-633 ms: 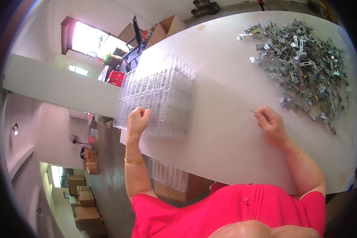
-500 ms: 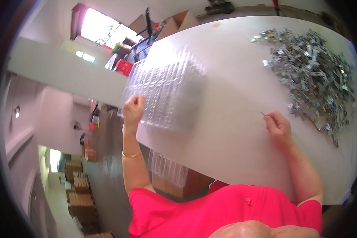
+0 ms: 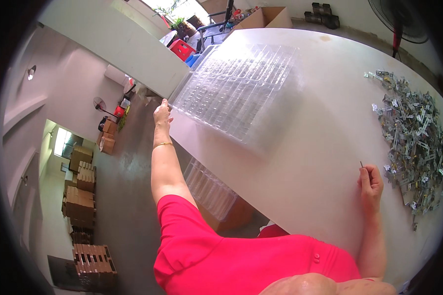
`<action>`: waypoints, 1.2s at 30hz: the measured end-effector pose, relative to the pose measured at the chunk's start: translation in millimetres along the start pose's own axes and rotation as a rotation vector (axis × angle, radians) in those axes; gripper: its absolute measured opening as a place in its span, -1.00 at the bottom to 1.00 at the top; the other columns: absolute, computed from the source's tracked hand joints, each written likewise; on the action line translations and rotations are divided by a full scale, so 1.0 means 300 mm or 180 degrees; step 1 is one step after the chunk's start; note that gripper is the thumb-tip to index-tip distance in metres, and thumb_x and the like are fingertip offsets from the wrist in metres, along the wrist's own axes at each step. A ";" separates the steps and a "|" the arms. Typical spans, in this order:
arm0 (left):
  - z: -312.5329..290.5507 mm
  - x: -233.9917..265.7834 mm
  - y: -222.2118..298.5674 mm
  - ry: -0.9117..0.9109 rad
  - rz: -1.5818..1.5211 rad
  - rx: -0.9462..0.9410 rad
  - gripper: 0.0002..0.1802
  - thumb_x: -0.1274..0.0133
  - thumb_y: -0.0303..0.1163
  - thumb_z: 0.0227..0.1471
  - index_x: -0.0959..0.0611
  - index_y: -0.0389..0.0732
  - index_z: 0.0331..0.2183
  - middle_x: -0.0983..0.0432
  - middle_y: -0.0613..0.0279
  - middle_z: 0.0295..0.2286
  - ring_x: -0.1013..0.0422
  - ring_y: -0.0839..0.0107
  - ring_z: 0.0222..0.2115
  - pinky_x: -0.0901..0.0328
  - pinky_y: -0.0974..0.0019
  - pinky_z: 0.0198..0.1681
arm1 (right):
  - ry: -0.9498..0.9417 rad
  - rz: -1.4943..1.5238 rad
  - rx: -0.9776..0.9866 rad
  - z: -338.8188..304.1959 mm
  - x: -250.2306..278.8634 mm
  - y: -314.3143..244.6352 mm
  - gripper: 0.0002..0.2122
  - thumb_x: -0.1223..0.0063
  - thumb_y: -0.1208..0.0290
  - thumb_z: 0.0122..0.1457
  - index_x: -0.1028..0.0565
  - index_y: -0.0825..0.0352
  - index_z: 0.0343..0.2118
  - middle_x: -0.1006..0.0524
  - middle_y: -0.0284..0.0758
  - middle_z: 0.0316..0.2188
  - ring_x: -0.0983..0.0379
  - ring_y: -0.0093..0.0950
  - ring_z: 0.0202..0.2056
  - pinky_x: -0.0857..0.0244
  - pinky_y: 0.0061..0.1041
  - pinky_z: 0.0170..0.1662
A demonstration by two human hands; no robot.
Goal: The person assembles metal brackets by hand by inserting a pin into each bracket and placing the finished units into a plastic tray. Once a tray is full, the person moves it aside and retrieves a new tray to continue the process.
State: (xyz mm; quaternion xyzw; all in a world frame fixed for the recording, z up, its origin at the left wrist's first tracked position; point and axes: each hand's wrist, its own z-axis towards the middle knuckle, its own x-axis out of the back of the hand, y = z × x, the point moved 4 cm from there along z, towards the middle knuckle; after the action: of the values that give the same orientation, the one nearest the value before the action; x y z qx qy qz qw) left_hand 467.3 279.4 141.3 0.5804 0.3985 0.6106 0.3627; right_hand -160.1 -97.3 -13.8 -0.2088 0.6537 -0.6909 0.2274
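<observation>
A stack of clear ribbed plastic trays lies at the left of the white table. My left hand reaches to the stack's near left corner, fingers closed at the tray edge; the exact contact is hard to see. My right hand is raised over the right side of the table, closed in a pinch. A thin dark metal pin sticks up from between its thumb and finger. Just right of that hand spreads a heap of small silvery metal parts.
Below the table's left edge, more clear trays rest on a cardboard box. A black fan stands behind the far right edge. Stacked cartons stand on the floor at left. Beyond the table are an open carton and a red stool.
My view has turned left. My left hand has moved from over the trays to their left corner. The right hand still pinches the pin, now more upright.
</observation>
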 end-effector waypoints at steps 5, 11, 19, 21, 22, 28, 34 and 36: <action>0.003 -0.078 -0.005 -0.0059 0.0004 -0.0003 -0.51 -0.08 -0.11 0.15 -0.55 -0.31 -0.05 -0.47 0.12 -0.21 -0.43 0.27 -0.32 -0.39 0.14 -0.32 | 0.0177 -0.0032 -0.0026 -0.004 -0.004 -0.002 -0.90 0.00 0.37 0.36 -0.47 0.26 -0.28 -0.34 -0.58 -0.55 -0.21 -0.77 -0.52 -0.12 -0.73 -0.45; 0.014 -0.066 -0.011 -0.0018 -0.0111 -0.0001 -0.58 -0.05 -0.23 0.09 -0.55 -0.35 -0.11 -0.46 0.09 -0.26 -0.45 0.25 -0.36 -0.39 0.14 -0.35 | 0.0160 -0.0093 -0.0066 -0.001 -0.007 0.001 -0.89 0.00 0.36 0.37 -0.47 0.27 -0.27 -0.33 -0.58 -0.54 -0.20 -0.77 -0.52 -0.11 -0.73 -0.45; 0.004 -0.079 -0.026 -0.0040 -0.0065 -0.0013 -0.53 -0.03 -0.21 0.07 -0.53 -0.38 -0.09 -0.48 0.03 -0.28 -0.47 0.24 -0.43 -0.41 0.16 -0.44 | 0.0156 -0.0078 -0.0050 -0.002 -0.006 -0.019 -0.89 -0.01 0.38 0.36 -0.47 0.28 -0.27 -0.33 -0.57 -0.56 -0.21 -0.76 -0.52 -0.12 -0.73 -0.45; 0.008 -0.077 -0.032 0.0029 0.0105 -0.0022 -0.50 0.00 -0.17 0.11 -0.51 -0.39 -0.06 -0.49 0.00 -0.26 -0.50 0.22 -0.44 -0.44 0.15 -0.46 | 0.0153 -0.0051 -0.0067 -0.002 -0.006 -0.011 -0.90 -0.02 0.38 0.35 -0.47 0.29 -0.27 -0.34 -0.56 -0.57 -0.22 -0.76 -0.53 -0.12 -0.73 -0.46; 0.011 -0.073 -0.032 -0.0001 0.0102 -0.0038 -0.50 0.00 -0.17 0.11 -0.51 -0.39 -0.06 -0.49 0.00 -0.26 -0.50 0.22 -0.44 -0.44 0.15 -0.46 | 0.0151 -0.0047 -0.0075 -0.002 -0.009 -0.002 -0.90 -0.02 0.39 0.35 -0.47 0.29 -0.28 -0.35 -0.56 -0.57 -0.23 -0.76 -0.53 -0.14 -0.73 -0.46; 0.068 -0.075 -0.037 0.0337 0.0675 -0.0212 -0.41 0.05 0.02 0.20 -0.63 -0.43 -0.29 -0.53 0.08 -0.47 -0.52 0.27 -0.48 -0.44 0.23 -0.57 | 0.0328 -0.0190 -0.0044 -0.018 -0.002 -0.023 -0.92 -0.04 0.45 0.32 -0.48 0.32 -0.31 -0.39 -0.53 -0.59 -0.29 -0.74 -0.55 -0.19 -0.71 -0.48; 0.083 0.139 0.110 0.1681 0.1166 -0.2208 -0.59 -0.03 -0.17 0.10 -0.66 -0.40 -0.34 -0.62 -0.17 -0.34 -0.53 -0.02 -0.25 -0.38 0.03 -0.10 | 0.0130 -0.0480 0.0089 -0.001 -0.043 -0.053 -0.88 -0.08 0.38 0.29 -0.52 0.31 -0.31 -0.45 -0.48 -0.61 -0.33 -0.70 -0.55 -0.23 -0.63 -0.47; -0.174 -0.115 0.248 0.0973 0.0684 -0.2412 -0.73 -0.03 -0.33 0.15 -0.64 -0.36 -0.26 -0.61 0.03 -0.32 -0.51 0.22 -0.30 -0.38 0.18 -0.14 | 0.0265 -0.0646 0.0035 -0.006 -0.005 -0.028 -0.87 -0.09 0.36 0.27 -0.53 0.31 -0.31 -0.47 -0.46 -0.61 -0.34 -0.68 -0.55 -0.23 -0.60 -0.47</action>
State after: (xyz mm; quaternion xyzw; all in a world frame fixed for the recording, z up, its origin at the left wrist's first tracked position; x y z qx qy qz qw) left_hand 418.9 213.5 193.9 0.3469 0.1322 0.8274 0.4214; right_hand -160.3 -94.4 -5.4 -0.2439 0.6343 -0.7220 0.1300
